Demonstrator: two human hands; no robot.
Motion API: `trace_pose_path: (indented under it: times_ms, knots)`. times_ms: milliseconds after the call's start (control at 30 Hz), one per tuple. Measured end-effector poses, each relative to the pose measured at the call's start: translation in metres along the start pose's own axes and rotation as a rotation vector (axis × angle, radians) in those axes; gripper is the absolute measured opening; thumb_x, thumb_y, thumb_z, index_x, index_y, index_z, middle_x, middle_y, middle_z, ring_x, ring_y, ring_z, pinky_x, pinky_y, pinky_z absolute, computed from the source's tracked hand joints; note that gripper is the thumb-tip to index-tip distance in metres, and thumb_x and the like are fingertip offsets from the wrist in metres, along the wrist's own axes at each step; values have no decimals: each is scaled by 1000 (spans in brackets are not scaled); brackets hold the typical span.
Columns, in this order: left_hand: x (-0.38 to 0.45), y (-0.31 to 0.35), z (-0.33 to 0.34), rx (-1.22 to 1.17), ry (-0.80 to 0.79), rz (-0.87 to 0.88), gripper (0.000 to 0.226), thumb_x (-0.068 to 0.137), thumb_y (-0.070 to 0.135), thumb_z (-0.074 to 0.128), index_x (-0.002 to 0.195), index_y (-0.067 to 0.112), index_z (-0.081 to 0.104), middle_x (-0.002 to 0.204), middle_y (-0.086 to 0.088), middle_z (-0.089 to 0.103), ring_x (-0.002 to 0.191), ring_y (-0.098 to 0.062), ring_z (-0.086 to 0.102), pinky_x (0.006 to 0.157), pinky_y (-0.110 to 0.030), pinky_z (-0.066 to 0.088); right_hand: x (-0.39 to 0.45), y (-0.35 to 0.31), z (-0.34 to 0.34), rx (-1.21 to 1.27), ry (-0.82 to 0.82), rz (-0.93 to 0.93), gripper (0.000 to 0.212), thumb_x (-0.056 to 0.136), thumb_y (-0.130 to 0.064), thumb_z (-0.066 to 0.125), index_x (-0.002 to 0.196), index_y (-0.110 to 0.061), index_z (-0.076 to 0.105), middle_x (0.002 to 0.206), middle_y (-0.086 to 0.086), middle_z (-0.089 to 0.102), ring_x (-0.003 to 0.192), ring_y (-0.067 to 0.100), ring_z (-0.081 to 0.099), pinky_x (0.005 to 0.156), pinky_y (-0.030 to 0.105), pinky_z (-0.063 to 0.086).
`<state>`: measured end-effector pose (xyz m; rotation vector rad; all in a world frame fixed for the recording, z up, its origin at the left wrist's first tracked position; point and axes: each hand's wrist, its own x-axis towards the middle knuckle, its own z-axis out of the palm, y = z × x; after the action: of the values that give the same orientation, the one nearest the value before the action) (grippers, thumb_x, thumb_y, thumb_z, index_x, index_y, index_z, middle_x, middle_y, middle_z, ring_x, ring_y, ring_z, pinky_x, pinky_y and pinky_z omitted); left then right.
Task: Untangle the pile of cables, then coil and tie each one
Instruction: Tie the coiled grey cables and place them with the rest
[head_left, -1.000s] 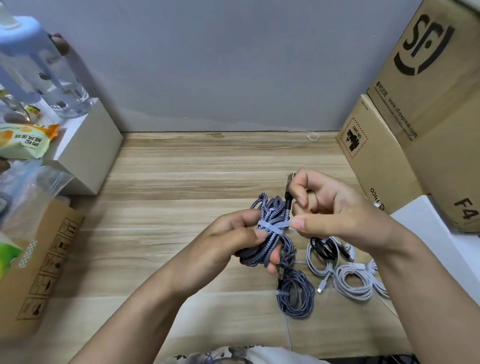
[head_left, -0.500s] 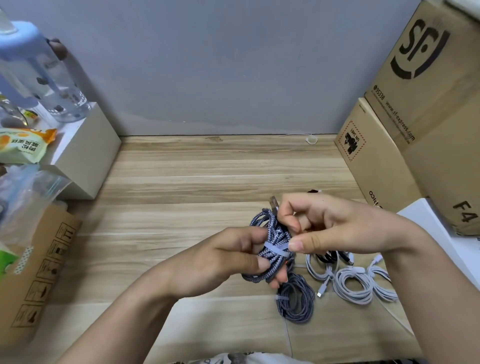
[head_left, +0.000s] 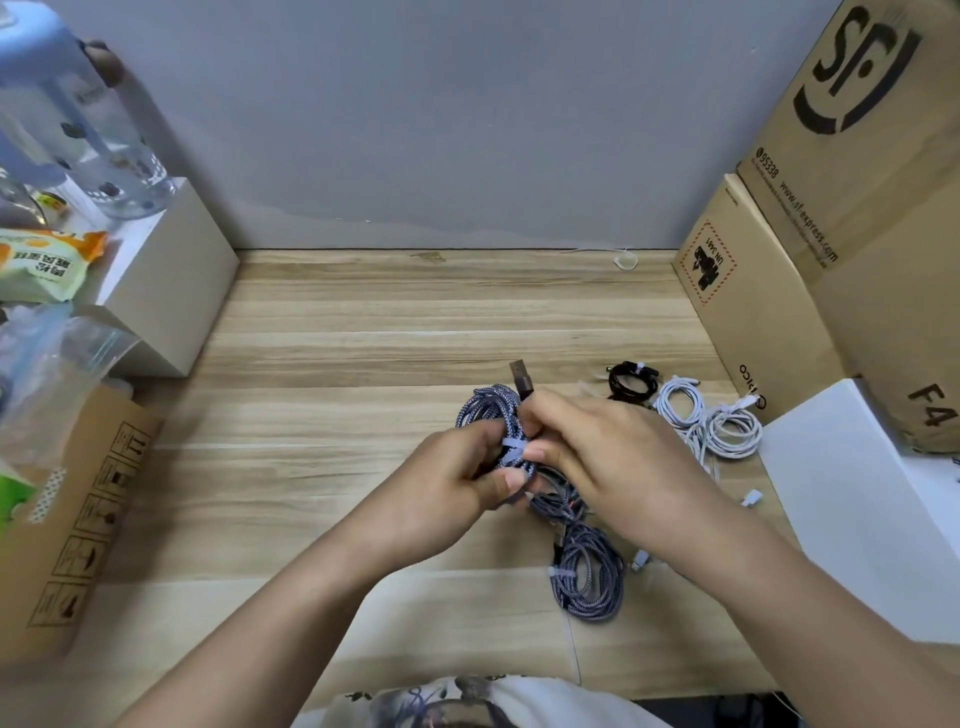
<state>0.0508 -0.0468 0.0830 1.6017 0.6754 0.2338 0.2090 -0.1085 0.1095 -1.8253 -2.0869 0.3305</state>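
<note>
Just right of the frame's centre, the left hand (head_left: 457, 483) grips a coiled grey braided cable (head_left: 491, 415), fingers curled round the bundle above the wooden table (head_left: 363, 338). The right hand (head_left: 613, 457) meets it from the right, fingertips pinching at the pale tie (head_left: 514, 448) wrapped round the coil. A dark USB plug (head_left: 522, 382) sticks up above both hands. Lower right of the hands lies a second grey braided coil (head_left: 589, 577), already tied. Towards the right edge lie white coiled cables (head_left: 711, 421) and a black coil (head_left: 631, 382), near cardboard boxes (head_left: 831, 208)
</note>
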Motion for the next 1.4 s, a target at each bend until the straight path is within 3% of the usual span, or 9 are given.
trace_pose_path:
  times_ms: [300, 467, 600, 767, 900, 1000, 1100, 1200, 1400]
  knots:
    - [4, -4, -6, 141, -52, -3, 10, 91, 3, 55, 83, 8, 54, 87, -9, 65, 78, -10, 57, 72, -21, 46, 5, 11, 18, -64, 156, -251, 24, 84, -36, 51, 74, -23, 68, 81, -2, 55, 76, 18, 45, 69, 38, 37]
    - [3, 1, 5, 123, -13, 100, 30, 84, 0, 58, 79, 29, 53, 76, 20, 59, 74, 16, 53, 67, -6, 41, 4, -5, 28, 168, 323, -295, 20, 85, -26, 55, 73, -16, 68, 82, -2, 61, 77, 19, 50, 69, 36, 34]
    - [-6, -3, 23, 162, 96, 301, 28, 74, 6, 44, 86, 32, 41, 86, 16, 43, 91, 33, 41, 75, 6, 34, 1, -31, 38, 301, 397, -402, 15, 83, -3, 58, 76, -10, 69, 77, 1, 63, 72, 19, 51, 68, 35, 31]
    - [-4, -9, 20, -59, -56, 8, 21, 73, -1, 47, 73, 20, 52, 75, 7, 55, 73, 0, 51, 62, -16, 42, 7, -22, 45, 403, 292, -256, 16, 84, -26, 62, 78, -14, 71, 77, -4, 65, 77, 14, 56, 73, 34, 36]
    - [-6, -19, 10, -280, -259, -91, 14, 80, 21, 54, 78, 11, 63, 77, -17, 63, 70, -18, 57, 57, -28, 32, 7, 3, 46, 391, 107, -77, 34, 82, -52, 55, 95, -24, 70, 89, -10, 65, 91, 7, 55, 85, 34, 38]
    - [-3, -25, -5, -461, -270, -121, 26, 81, 31, 58, 84, 5, 63, 72, -13, 64, 58, -19, 58, 52, -29, 26, 0, 23, 38, 678, -97, 41, 50, 76, -71, 50, 105, -32, 64, 101, -12, 65, 99, 2, 58, 90, 21, 41]
    - [4, -24, -12, -533, -291, -127, 23, 81, 31, 57, 75, 12, 67, 65, -7, 62, 51, -12, 55, 44, -23, 22, -5, 31, 37, 789, -154, 93, 48, 61, -55, 75, 105, -41, 62, 104, -13, 65, 102, 1, 58, 89, 15, 41]
    - [16, -22, -12, -607, -109, -191, 30, 68, 32, 68, 89, 11, 62, 63, -3, 62, 51, -9, 56, 41, -17, 32, -3, 36, 42, 839, -38, 236, 42, 57, -37, 87, 92, -40, 64, 91, -18, 67, 87, -3, 61, 82, 16, 48]
    - [44, -28, -8, -346, 242, -131, 78, 69, 12, 81, 130, 25, 33, 84, 2, 65, 60, -10, 58, 57, -21, 47, 11, 55, 48, 835, 93, 438, 32, 60, -48, 68, 88, -34, 62, 86, -17, 65, 82, -12, 57, 77, 9, 43]
